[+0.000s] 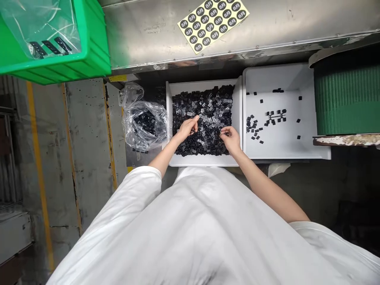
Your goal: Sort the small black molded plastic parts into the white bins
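Note:
A white plastic bin holds a dense heap of small black plastic parts mixed with translucent pieces. Both hands work over this heap. My left hand is above its middle, with the index finger stretched toward the translucent pieces. My right hand has its fingertips pinched together at the heap's right side, on a small dark part that is partly hidden by the fingers. A second white bin to the right holds scattered black pieces, and neither hand touches it.
A clear plastic bag of black parts lies left of the bins. A green crate with a plastic sheet sits at top left. Above stands a steel panel bearing a sheet of round stickers. A green ribbed roll stands at right.

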`<state>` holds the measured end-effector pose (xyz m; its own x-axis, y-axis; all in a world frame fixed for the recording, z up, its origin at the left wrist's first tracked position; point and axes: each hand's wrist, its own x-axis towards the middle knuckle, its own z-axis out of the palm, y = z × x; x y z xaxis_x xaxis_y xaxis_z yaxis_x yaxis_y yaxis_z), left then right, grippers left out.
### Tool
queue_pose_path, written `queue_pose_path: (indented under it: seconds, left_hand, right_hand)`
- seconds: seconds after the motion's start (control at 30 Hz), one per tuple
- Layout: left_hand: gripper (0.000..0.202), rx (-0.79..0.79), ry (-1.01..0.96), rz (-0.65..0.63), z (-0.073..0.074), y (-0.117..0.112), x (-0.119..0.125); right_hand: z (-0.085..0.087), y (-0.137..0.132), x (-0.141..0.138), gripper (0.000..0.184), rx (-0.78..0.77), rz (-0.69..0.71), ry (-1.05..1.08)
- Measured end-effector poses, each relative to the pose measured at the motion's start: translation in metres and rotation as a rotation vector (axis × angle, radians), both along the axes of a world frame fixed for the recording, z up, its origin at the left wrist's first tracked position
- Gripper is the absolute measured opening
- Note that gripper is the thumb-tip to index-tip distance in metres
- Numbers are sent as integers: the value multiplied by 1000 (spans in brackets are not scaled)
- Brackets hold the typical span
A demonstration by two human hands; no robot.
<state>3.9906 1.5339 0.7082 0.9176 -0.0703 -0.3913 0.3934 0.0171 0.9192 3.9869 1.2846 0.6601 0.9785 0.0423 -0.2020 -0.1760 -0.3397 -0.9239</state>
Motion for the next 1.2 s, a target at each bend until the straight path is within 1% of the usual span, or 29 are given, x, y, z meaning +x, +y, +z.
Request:
queue_pose_path:
  seconds: [0.07, 0.13, 0.17, 0.23, 0.27, 0.37, 0.4, 0.47, 0.57, 0.67, 0.77, 0.87, 1.0, 1.1, 1.2]
  left_hand:
    - [69, -42, 26, -10, -2, -9, -7]
    - [70, -104, 76, -8, -5, -18, -12]
    - [69, -148, 112, -6, -6, -21, -14]
    - [65, -269, 203, 9, -7, -28, -17]
    - [62, -342, 254, 24, -7, -31, -19]
    - [55, -531, 394, 97, -5, -39, -26]
    - [54, -566, 428, 118, -4, -42, -28]
    - [51, -608, 471, 137, -5, -49, -33]
    - [51, -611, 483, 125, -8, -60, -39]
    - [55, -542, 482, 131, -13, -69, -41]
    - [52, -486, 449, 144, -16, -74, -41]
    - [52, -453, 383, 124, -15, -76, -41]
    - [54, -369, 311, 96, -12, -81, -43]
    - [53, -277, 258, 102, -11, -86, -43]
    - [55, -121, 153, 94, -15, -88, -44]
  right_hand:
    - [4, 0, 4, 42, 225, -83, 140]
    - [9, 0, 8, 55, 450, -95, 296]
    - [11, -1, 9, 58, 554, -85, 367]
    - [16, -1, 10, 57, 725, -62, 465]
    - [18, 0, 9, 55, 787, -55, 486]
    - [22, 1, 4, 42, 890, -56, 497]
    - [23, 2, 1, 41, 904, -54, 501]
    - [24, 4, -3, 43, 919, -48, 512]
    - [25, 7, -7, 46, 917, -53, 515]
    - [26, 10, -9, 44, 825, -86, 481]
    - [26, 12, -9, 43, 739, -113, 452]
    - [27, 13, -11, 48, 722, -121, 440]
    - [33, 17, -15, 54, 722, -134, 427]
    - [39, 19, -19, 55, 661, -110, 367]
    - [43, 20, -21, 49, 560, -74, 292]
